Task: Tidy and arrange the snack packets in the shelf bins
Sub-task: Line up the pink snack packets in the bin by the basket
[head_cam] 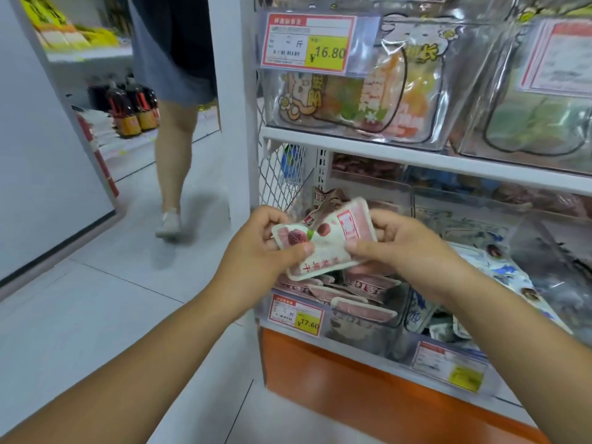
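Head view: the left hand [259, 248] and right hand [407, 248] pinch opposite ends of a pink snack packet [326, 241], both grips closed on it, just above the clear bin [358, 334] of like packets. A slack pinch could drop it onto the floor [128, 299].

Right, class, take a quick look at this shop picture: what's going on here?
A person stands at a shop shelf and holds a pink-and-white snack packet in both hands. The left hand pinches its left end and the right hand pinches its right edge. The packet is held above a clear bin on the lower shelf, which holds a loose pile of similar packets. It has not been put down yet. Another person is in the aisle to the left.
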Demonstrator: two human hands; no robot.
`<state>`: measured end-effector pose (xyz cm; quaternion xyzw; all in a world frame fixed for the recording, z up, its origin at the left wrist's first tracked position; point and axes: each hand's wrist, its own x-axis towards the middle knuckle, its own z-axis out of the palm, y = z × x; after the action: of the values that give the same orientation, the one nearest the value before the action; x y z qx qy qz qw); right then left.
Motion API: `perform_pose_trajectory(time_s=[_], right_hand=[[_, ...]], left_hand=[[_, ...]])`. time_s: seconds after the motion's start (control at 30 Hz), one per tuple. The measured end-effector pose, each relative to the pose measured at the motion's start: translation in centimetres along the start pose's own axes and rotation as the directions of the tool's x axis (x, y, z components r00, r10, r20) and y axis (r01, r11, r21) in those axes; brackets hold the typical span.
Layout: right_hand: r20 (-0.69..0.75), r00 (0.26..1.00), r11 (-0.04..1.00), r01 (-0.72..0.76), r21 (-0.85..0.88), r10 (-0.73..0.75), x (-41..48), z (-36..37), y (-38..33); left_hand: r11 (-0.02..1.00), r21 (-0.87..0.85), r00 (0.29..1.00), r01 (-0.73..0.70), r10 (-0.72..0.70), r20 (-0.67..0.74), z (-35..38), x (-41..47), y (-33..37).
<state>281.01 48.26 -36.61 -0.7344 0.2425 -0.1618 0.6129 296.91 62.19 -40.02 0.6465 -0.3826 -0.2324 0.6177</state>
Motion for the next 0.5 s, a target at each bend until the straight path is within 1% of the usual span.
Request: perform_pose_trajectory(time_s=[0.03,0.07,0.1,0.13,0.17,0.23,0.33,0.43,0.5], right_hand=[[-0.050,0.998,0.993,0.024,-0.119,-0.030,0.0,0.0,0.1],[-0.121,0.989,0.973,0.051,-0.225,-0.080,-0.1,-0.2,0.0],[-0.182,0.974,0.950,0.076,-0.304,-0.136,-0.3,-0.5,-0.3],[-0.219,0.958,0.924,0.096,-0.370,-0.187,-0.5,-0.9,-0.7],[-0.228,0.945,0.889,0.113,-0.444,-0.234,-0.7,-1.4,-1.2],[-0.186,0.940,0.799,0.128,-0.587,-0.287,-1.1,-1.9,-1.7],[-0.115,0.951,0.711,0.131,-0.691,-0.287,-1.6,-1.4,-1.8],[-0.057,0.957,0.633,0.144,-0.761,-0.285,-1.6,-0.5,-1.7],[-0.019,0.959,0.581,0.156,-0.799,-0.284,-1.4,0.0,-1.4]], left_hand=[[0.994,0.106,0.999,-0.018,0.014,0.034,-0.4,0.0,-0.2],[0.961,0.269,0.996,-0.059,0.038,0.084,-0.8,-0.1,-0.4],[0.897,0.428,0.988,-0.112,0.055,0.143,-1.3,-0.2,-0.6],[0.828,0.536,0.977,-0.165,0.064,0.202,-1.7,-0.4,-0.6],[0.776,0.596,0.965,-0.204,0.058,0.255,-2.0,-0.6,-0.6],[0.684,0.677,0.945,-0.271,0.053,0.324,-2.4,-1.0,-0.6],[0.554,0.742,0.915,-0.377,0.102,0.390,-3.1,-1.1,-1.2],[0.487,0.732,0.870,-0.477,0.141,0.473,-3.4,-1.0,-1.8],[0.446,0.729,0.846,-0.519,0.150,0.511,-3.5,-0.9,-2.1]])
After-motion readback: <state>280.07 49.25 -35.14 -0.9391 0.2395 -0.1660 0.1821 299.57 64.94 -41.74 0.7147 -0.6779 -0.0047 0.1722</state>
